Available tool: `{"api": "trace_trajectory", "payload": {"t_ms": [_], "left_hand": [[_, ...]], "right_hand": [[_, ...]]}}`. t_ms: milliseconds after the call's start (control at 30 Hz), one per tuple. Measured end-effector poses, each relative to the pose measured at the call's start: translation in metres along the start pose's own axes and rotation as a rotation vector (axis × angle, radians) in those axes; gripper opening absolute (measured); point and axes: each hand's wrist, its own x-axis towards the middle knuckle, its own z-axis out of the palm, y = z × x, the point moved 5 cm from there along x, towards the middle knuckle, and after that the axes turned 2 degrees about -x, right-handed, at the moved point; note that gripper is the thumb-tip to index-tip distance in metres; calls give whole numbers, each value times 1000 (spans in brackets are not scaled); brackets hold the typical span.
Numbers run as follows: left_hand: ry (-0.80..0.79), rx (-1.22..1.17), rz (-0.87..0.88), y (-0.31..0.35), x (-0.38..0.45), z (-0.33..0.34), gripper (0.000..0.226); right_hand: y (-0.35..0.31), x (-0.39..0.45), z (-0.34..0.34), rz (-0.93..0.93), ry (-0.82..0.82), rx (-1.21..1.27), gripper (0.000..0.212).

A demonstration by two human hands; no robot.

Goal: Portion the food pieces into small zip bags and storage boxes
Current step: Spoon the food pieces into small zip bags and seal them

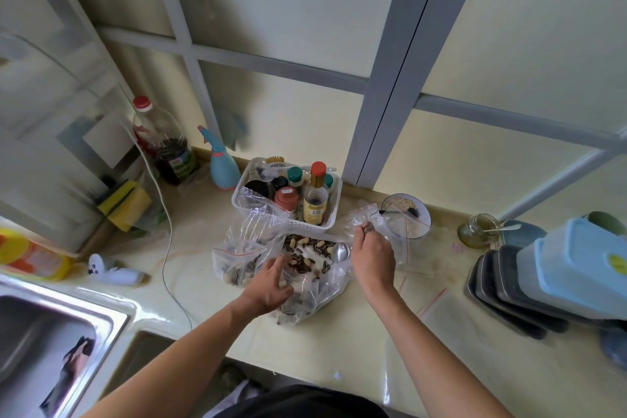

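The big clear bag of seeds and peanuts [310, 268] lay mid-bench [356, 332]. The left hand [271, 285] reached into it, fingers curled among pieces. The right hand [371, 256] pinched seeds over a small zip bag [390, 231], before the white basket [288, 220].

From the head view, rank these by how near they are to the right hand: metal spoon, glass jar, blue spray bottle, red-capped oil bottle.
Measured from the right hand:
1. Metal spoon, just to its left on the big bag.
2. Glass jar, to its right on the counter.
3. Blue spray bottle, far left by the wall.
4. Red-capped oil bottle, in the left corner.
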Motion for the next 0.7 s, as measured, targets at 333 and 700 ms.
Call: {"api": "trace_trajectory", "payload": {"t_ms": [333, 700], "left_hand": [[385, 81, -191, 25, 5, -12, 72], [505, 26, -118, 81, 4, -22, 79]], "right_hand": [[-1, 22, -29, -139, -63, -285, 42], [-12, 37, -37, -120, -8, -220, 42]]}}
